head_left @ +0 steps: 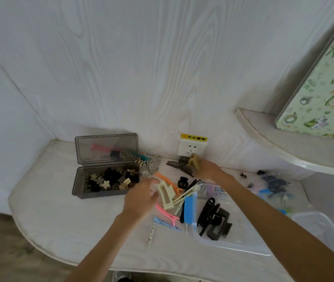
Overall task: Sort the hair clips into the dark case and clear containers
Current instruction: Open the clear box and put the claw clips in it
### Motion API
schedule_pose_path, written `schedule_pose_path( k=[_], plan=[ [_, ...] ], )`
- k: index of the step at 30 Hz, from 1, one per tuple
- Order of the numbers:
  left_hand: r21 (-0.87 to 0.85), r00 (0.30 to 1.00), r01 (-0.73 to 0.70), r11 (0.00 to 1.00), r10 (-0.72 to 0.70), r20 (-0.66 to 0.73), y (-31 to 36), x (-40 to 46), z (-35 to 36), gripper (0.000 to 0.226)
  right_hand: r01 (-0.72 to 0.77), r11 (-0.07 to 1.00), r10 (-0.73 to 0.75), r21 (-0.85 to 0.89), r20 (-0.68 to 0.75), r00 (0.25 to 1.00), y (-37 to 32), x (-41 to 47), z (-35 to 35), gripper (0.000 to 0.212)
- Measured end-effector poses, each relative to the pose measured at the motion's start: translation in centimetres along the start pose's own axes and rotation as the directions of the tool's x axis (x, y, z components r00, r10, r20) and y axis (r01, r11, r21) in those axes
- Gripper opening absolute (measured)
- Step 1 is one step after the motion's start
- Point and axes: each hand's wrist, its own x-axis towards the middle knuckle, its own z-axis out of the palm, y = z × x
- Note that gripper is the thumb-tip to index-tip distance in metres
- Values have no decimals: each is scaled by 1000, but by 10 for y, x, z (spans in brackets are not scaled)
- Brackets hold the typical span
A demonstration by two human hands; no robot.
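Reaching forward across the white table (64, 216), I hold my right hand (206, 169) out near the wall socket (191, 148), arm stretched long from the lower right, my fingers curled round a tan claw clip (193, 160) that sticks up above my knuckles. My left hand (141, 197) hangs palm-down over the loose pile, fingers relaxed and spread, gripping nothing; its fingertips sit just beside a cream rectangular clip (165, 195). To its left the dark case (105, 181) stands with its lid tipped back against the wall, small black and cream clips inside. Under my right forearm a clear container (233, 246) holds large black claw clips (213, 218). Pink, orange and blue clips lie scattered between the two
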Motion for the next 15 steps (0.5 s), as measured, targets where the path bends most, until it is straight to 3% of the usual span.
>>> schedule_pose_path(
  k=[3, 6, 8, 11, 13, 15],
  plan=[
    [130, 988, -131, 983, 118, 97, 10, 2, 10, 51, -9, 1000, 7, -16, -115, 993, -5, -3, -4, 34],
    [301, 971, -140, 943, 71, 230, 13, 8, 26, 84, 7, 999, -13, -49, -130, 991, -8, -16, -6, 29],
    [377, 970, -128, 917, 37, 240, 15, 13, 32, 96, 22, 1000, -22, 4, -93, 995, -4, -14, -3, 29],
    [371, 976, -71, 926, -12, 218, 16, 21, 34, 105, -7, 988, 1, 152, 39, 999, -2, -4, 0, 61],
    [359, 974, -31, 933, -52, 219, 13, 24, 32, 105, -48, 986, 35, 160, 80, 996, -7, 4, 5, 80],
    [374, 978, -18, 927, -61, 198, 8, 25, 30, 104, -42, 992, 34, 121, 64, 997, -15, 8, 12, 73]
  ],
)
